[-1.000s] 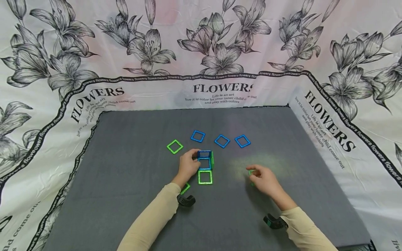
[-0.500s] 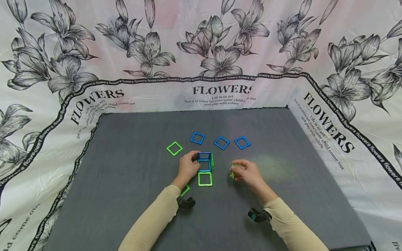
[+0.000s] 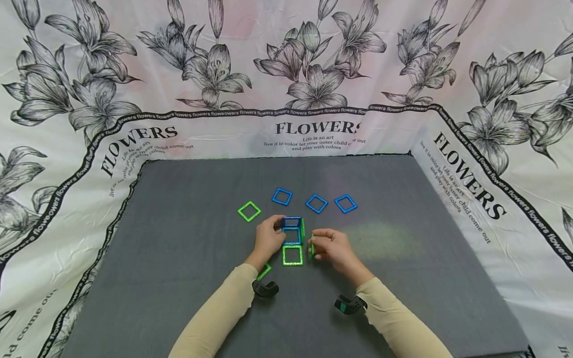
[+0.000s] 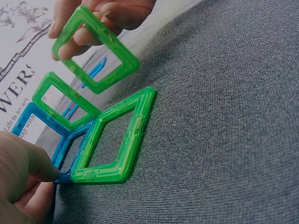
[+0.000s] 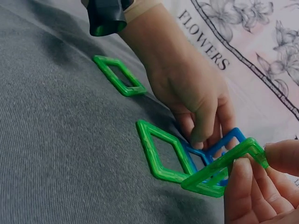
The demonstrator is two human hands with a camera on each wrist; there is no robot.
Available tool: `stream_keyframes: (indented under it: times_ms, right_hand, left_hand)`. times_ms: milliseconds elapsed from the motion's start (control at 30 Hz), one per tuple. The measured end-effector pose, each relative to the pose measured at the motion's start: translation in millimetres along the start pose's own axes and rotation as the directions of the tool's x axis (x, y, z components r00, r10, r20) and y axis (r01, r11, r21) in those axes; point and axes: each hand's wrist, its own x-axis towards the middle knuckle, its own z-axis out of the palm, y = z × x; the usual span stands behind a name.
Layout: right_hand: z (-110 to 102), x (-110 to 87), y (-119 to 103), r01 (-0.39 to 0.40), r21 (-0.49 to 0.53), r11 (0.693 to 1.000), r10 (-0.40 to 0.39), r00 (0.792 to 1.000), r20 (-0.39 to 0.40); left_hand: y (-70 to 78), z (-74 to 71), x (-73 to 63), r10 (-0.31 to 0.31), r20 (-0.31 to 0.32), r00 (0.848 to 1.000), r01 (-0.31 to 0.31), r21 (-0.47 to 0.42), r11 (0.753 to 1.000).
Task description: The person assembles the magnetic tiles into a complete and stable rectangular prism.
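Leaving a gap, right fingers (image 5: pixel 241 186) pinch a green square (image 4: pixel 113 74) beside joined frames (image 4: pixel 133 135) whose blue edge (image 4: pixel 65 177) the left fingers (image 3: pixel 275 219) grip.

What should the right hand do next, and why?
Perhaps lower the held green square onto the right edge of the nearest flat green square: the right hand has it roughly upright beside that edge, a standing green square lines the same side, and the left hand holds the blue squares.
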Motion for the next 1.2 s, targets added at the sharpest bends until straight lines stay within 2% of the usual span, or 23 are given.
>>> stream_keyframes:
  times_ms: [300, 767, 1200]
  right_hand:
    - [10.3, 3.9, 2.3, -0.017, 0.036, 0.999, 0.017, 1.000, -0.011]
    - [15.9, 6.1, 5.6, -0.032, 0.029, 0.999, 0.033, 0.999, -0.040]
    - [15.6, 5.7, 6.7, -0.029, 0.017, 0.999, 0.029, 0.999, -0.028]
  left_hand:
    - [0.4, 0.1, -0.5, -0.004, -0.007, 1.000, 0.004, 0.012, 1.000]
    - [1.7, -0.5, -0.8, -0.012, -0.007, 1.000, 0.012, 0.020, 1.000]
    - [-2.6, 1.5, 1.9, 0.063, -0.049, 0.997, -0.062, 0.018, 0.998]
